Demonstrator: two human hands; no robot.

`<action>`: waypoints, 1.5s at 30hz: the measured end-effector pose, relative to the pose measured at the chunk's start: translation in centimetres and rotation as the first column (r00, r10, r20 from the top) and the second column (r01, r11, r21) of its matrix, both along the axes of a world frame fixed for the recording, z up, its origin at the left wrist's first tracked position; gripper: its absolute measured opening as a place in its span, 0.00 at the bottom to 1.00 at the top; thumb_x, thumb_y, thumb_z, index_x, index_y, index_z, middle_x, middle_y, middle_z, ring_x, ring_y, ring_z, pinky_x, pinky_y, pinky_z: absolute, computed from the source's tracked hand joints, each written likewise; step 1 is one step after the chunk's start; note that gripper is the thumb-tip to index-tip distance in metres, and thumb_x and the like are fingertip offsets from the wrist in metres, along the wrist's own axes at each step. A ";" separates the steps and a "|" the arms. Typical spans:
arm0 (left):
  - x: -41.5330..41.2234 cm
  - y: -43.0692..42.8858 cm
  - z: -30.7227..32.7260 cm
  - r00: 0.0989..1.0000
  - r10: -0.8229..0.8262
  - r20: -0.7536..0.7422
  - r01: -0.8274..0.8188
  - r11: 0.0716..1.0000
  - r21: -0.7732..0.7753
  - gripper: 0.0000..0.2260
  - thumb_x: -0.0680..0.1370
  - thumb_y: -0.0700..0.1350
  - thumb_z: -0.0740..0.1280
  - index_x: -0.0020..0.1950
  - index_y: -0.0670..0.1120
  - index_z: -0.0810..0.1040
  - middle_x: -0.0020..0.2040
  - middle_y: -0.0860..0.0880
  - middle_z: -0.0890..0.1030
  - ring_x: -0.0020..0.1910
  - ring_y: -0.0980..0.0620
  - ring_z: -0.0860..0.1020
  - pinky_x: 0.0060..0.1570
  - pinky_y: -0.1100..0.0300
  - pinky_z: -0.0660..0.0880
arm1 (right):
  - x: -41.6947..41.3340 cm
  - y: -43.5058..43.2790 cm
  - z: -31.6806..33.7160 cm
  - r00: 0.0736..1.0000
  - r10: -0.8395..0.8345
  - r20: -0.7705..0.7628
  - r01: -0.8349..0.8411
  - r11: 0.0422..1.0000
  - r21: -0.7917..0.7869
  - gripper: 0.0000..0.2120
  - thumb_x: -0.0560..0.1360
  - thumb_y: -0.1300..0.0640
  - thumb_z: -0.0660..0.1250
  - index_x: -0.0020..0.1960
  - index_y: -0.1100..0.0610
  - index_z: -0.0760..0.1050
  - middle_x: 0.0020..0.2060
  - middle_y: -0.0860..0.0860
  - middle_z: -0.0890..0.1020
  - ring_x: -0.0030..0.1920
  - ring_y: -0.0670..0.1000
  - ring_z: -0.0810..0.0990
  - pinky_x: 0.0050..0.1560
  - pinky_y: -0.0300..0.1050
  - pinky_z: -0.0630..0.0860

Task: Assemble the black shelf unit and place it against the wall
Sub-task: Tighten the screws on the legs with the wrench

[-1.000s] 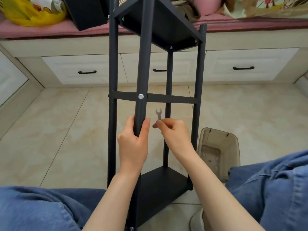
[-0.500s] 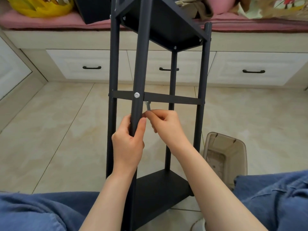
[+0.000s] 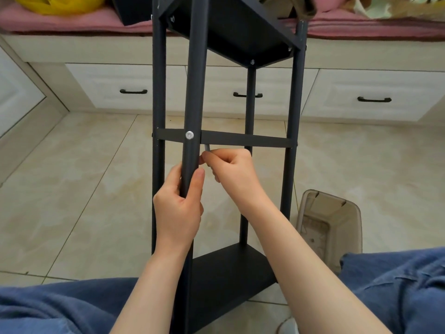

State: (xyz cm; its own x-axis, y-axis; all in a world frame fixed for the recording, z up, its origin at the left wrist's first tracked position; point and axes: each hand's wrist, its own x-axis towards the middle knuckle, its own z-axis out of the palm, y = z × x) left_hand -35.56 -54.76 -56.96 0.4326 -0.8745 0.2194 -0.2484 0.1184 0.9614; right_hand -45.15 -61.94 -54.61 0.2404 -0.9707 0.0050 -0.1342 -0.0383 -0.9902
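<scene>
Left hand [image 3: 179, 208] is wrapped tight around the near front post [image 3: 192, 116] of the black shelf unit [image 3: 240, 32], steadying it, while the right hand [image 3: 231, 169] is pinched closed on a small silver wrench [image 3: 207, 148], most of it hidden in the fingers, with the tip poking up just behind that post and right under the crossbar [image 3: 245, 139]. Looks to me like a nut behind the silver bolt [image 3: 189, 135] is getting tightened, though I can't see the nut itself. Progress-wise it seems pretty far along: four posts are up, the bottom shelf [image 3: 228, 273] and an upper shelf are on, and the crossbar is bolted at both ends. What's left, as far as I can judge, is finishing this joint, checking whatever sits above the frame, then moving the thing to a wall. The unit stands on the tile floor [image 3: 84, 189] between the person's knees, in front of the white drawers [image 3: 125, 88]. Room-wise, the left is wide open floor, but a clear plastic bin [image 3: 330, 220] sits just beside the right posts, so I'd swing it out leftward.
</scene>
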 end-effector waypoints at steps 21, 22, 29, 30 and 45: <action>0.4 -0.1 0.2 1.000 0.015 0.003 -0.015 1.000 0.021 0.14 0.82 0.61 0.59 0.44 0.55 0.74 0.28 0.56 0.72 0.24 0.55 0.68 0.23 0.64 0.66 | 1.7 0.1 -1.7 0.994 -0.078 -0.076 0.059 0.973 -0.221 0.12 0.80 0.58 0.67 0.41 0.60 0.84 0.31 0.45 0.81 0.33 0.40 0.79 0.40 0.37 0.78; 0.4 -0.1 0.2 1.000 0.013 0.002 -0.013 1.000 0.022 0.14 0.83 0.60 0.58 0.44 0.54 0.74 0.28 0.55 0.71 0.24 0.55 0.68 0.23 0.63 0.65 | 1.9 0.0 -1.9 0.994 -0.088 -0.065 0.069 0.968 -0.241 0.11 0.80 0.58 0.67 0.42 0.61 0.84 0.31 0.44 0.81 0.33 0.39 0.79 0.40 0.36 0.78; 0.5 0.0 0.3 1.000 0.010 -0.009 -0.010 1.000 0.030 0.14 0.80 0.60 0.57 0.44 0.52 0.74 0.29 0.53 0.71 0.24 0.54 0.69 0.22 0.64 0.66 | 3.3 -0.5 -3.2 0.986 -0.158 -0.053 0.126 0.915 -0.383 0.11 0.79 0.61 0.68 0.40 0.64 0.83 0.29 0.37 0.74 0.30 0.35 0.76 0.35 0.26 0.69; 0.6 0.0 0.3 1.000 0.009 -0.014 -0.008 1.000 0.030 0.14 0.80 0.59 0.57 0.45 0.52 0.74 0.29 0.52 0.71 0.23 0.54 0.69 0.22 0.64 0.66 | 3.5 -0.6 -3.3 0.986 -0.160 -0.048 0.129 0.911 -0.391 0.11 0.79 0.61 0.68 0.40 0.64 0.83 0.29 0.38 0.74 0.30 0.36 0.75 0.35 0.27 0.69; 0.9 0.4 -1.0 0.996 0.063 -0.061 -0.058 0.995 0.075 0.15 0.84 0.56 0.58 0.39 0.60 0.75 0.27 0.52 0.71 0.22 0.51 0.67 0.20 0.61 0.64 | 2.2 0.0 -3.2 0.997 -0.068 -0.040 0.062 0.987 -0.150 0.16 0.77 0.60 0.67 0.32 0.63 0.80 0.27 0.60 0.78 0.33 0.60 0.77 0.41 0.57 0.76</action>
State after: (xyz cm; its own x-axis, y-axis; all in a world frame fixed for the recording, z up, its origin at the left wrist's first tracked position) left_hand -34.66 -54.41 -57.97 0.4963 -0.8588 0.1268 -0.1916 0.0341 0.9809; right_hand -42.94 -61.97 -57.82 0.1802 -0.9735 0.1407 -0.1855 -0.1741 -0.9671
